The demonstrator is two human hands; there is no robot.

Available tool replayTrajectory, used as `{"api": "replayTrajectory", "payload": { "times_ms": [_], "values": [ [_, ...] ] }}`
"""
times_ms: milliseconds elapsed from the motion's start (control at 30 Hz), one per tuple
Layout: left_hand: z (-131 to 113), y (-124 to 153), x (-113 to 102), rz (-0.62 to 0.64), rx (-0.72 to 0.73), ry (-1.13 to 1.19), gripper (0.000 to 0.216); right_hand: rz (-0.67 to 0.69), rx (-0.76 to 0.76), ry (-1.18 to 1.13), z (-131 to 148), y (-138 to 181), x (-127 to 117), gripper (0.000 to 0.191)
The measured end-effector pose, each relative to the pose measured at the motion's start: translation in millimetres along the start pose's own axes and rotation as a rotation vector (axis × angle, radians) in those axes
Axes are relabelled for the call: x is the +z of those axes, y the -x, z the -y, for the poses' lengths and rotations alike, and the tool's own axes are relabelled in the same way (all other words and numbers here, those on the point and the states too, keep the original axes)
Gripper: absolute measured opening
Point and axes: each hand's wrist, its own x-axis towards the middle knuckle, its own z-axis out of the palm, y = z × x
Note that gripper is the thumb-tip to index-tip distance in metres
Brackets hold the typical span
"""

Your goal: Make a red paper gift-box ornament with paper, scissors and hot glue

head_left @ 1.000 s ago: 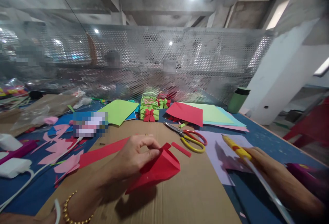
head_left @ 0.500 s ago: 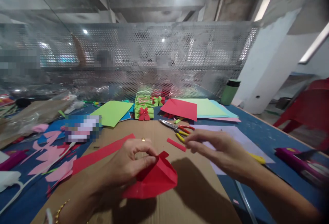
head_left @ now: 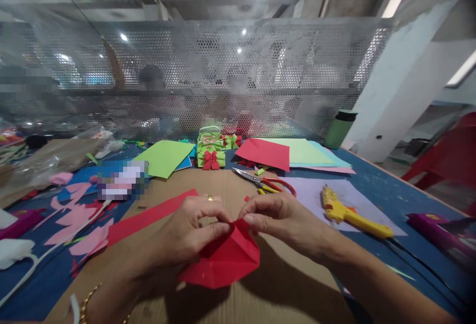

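Both hands (head_left: pixel 195 222) (head_left: pixel 284 217) in a pinch on folded red paper (head_left: pixel 230 259) — far right, a lidded green bottle (head_left: pixel 336 133), contents out of sight.

Left grip (head_left: pixel 201 227) has a narrow gold-coloured ring (head_left: pixel 210 198) on one finger. The same arm (head_left: pixel 126 272) carries a gold-coloured beaded bracelet (head_left: pixel 86 304), partly out of frame, with a whitish curved band (head_left: pixel 75 309) just beside it, material unclear. Right grip (head_left: pixel 282 217) and right forearm (head_left: pixel 372 274) are bare.

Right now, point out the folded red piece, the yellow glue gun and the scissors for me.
Folded red piece (head_left: pixel 231 253): head view, middle of the face toward the camera.
Yellow glue gun (head_left: pixel 350 216): head view, middle of its yellow body.
Scissors (head_left: pixel 256 180): head view, around the pivot.
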Motion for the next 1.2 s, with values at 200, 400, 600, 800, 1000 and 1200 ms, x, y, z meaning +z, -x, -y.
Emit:
{"api": "replayTrajectory", "payload": {
  "times_ms": [200,400,600,800,1000,1200],
  "values": [
    [0.4,0.6,-0.6,0.006,0.006,-0.032,0.017,-0.013,-0.002,-0.021,-1.0,-0.1,0.9,0.041],
    [0.8,0.8,-1.3,0.019,-0.011,-0.062,0.018,-0.025,-0.006,0.053,1.0,1.3,0.7,0.044],
    [-0.2,0.1,-1.6,0.015,-0.019,-0.070,0.018,-0.031,-0.037,0.109,5.1,2.5,2.1,0.036],
    [1.4,1.0,-1.4,0.032,-0.017,-0.039,0.018,-0.093,-0.081,0.220,11.3,5.2,7.4,0.024],
    [0.5,2.7,-1.2,0.055,-0.043,0.032,0.018,-0.102,-0.108,0.190,12.6,7.4,12.3,0.019],
    [1.1,3.4,-0.6,0.078,-0.035,0.097,0.017,-0.100,-0.122,0.253,10.8,9.1,12.5,0.019]
  ]
}}
